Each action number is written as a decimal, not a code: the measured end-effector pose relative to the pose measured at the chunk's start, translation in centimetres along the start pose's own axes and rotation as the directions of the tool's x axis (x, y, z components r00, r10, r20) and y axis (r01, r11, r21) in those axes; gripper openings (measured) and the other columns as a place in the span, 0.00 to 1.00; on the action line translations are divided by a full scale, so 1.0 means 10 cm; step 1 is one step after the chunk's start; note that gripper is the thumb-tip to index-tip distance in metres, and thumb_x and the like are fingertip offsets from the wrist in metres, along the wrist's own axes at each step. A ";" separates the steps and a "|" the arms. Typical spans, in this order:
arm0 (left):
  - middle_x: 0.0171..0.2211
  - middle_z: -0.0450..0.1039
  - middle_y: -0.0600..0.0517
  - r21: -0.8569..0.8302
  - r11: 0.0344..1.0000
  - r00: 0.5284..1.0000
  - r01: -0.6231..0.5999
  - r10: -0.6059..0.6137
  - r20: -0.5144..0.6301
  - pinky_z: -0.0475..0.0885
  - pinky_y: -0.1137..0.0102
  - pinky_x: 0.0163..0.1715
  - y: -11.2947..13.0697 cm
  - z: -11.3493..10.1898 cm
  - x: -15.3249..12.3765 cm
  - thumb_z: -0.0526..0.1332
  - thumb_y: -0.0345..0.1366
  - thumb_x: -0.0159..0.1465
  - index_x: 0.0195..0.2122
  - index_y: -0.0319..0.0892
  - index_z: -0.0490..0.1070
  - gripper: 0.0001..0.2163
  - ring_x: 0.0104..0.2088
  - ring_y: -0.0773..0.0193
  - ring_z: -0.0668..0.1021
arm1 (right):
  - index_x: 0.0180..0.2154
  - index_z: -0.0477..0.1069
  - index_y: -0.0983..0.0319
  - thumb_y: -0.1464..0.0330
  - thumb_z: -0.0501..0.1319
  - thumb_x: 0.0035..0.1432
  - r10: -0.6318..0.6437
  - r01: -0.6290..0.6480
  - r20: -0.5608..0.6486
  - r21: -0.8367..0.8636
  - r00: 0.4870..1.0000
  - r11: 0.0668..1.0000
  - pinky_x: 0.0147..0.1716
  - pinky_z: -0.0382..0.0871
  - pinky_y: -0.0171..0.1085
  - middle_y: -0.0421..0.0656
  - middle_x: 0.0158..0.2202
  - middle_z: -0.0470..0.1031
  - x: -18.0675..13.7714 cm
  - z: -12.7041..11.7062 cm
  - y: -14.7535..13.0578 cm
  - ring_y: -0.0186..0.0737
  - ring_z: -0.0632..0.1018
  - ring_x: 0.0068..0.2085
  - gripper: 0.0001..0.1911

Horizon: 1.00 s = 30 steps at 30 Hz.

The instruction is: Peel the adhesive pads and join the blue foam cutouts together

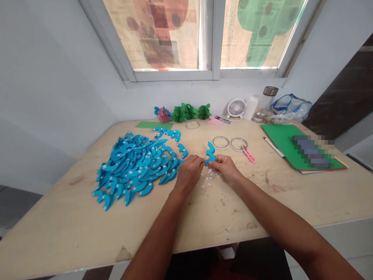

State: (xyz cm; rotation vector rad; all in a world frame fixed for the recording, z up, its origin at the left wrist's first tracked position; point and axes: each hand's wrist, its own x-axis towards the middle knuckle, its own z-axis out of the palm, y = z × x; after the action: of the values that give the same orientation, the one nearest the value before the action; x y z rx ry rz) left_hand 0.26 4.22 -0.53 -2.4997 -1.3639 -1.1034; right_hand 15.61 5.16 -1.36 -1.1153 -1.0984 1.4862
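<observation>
My right hand [226, 167] pinches a wavy blue paper piece [210, 151] above the middle of the table. My left hand [189, 170] is closed, its fingertips meeting at the lower left edge of that piece; what lies between them is too small to see. Small white paper bits [209, 179] are scattered on the table just below both hands. To the left, close to my left hand, spreads a large heap of curved blue paper pieces [136, 159], many with little white squares on them. Between heap and hands a loose blue piece [182, 150] lies apart.
Tape rolls [220, 142] and pink-handled snips [248, 153] lie beyond my right hand. At right are a white pen [274, 147] and green sheets [279, 136] under a blurred object. Green paper figures [189, 111], a small fan [236, 107] and a glass bottle [264, 104] line the back.
</observation>
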 end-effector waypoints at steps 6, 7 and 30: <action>0.28 0.71 0.48 -0.065 0.997 0.998 0.038 -0.035 0.047 0.66 0.69 0.33 0.01 -0.03 0.01 0.49 0.30 0.64 0.30 0.40 0.69 0.11 0.32 0.61 0.72 | 0.20 0.70 0.64 0.67 0.67 0.38 0.027 -0.027 0.024 -0.009 0.999 1.000 0.20 0.52 0.32 0.37 0.17 0.70 -0.02 -0.01 -0.03 0.29 0.63 0.19 0.08; 0.28 0.71 0.48 -0.087 0.995 0.997 0.054 -0.050 0.054 0.66 0.69 0.33 0.01 -0.03 0.01 0.49 0.30 0.64 0.30 0.40 0.69 0.10 0.32 0.61 0.72 | 0.20 0.70 0.64 0.67 0.67 0.38 0.023 -0.022 0.024 -0.009 0.999 1.000 0.20 0.53 0.32 0.37 0.17 0.70 -0.02 0.00 -0.03 0.29 0.63 0.19 0.08; 0.23 0.73 0.54 -0.476 0.716 0.853 0.510 -0.493 0.171 0.66 0.74 0.24 0.02 -0.14 0.06 0.56 0.31 0.51 0.28 0.40 0.72 0.07 0.22 0.68 0.71 | 0.21 0.69 0.63 0.62 0.68 0.38 -0.028 0.029 -0.032 0.023 0.999 0.999 0.20 0.49 0.32 0.35 0.16 0.66 0.00 0.02 0.00 0.29 0.60 0.18 0.12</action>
State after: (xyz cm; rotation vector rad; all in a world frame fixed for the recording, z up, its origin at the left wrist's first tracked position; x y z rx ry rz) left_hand -0.14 4.02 0.91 -2.5222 -2.0871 -1.7358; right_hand 15.44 5.14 -1.31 -1.0991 -1.0677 1.4513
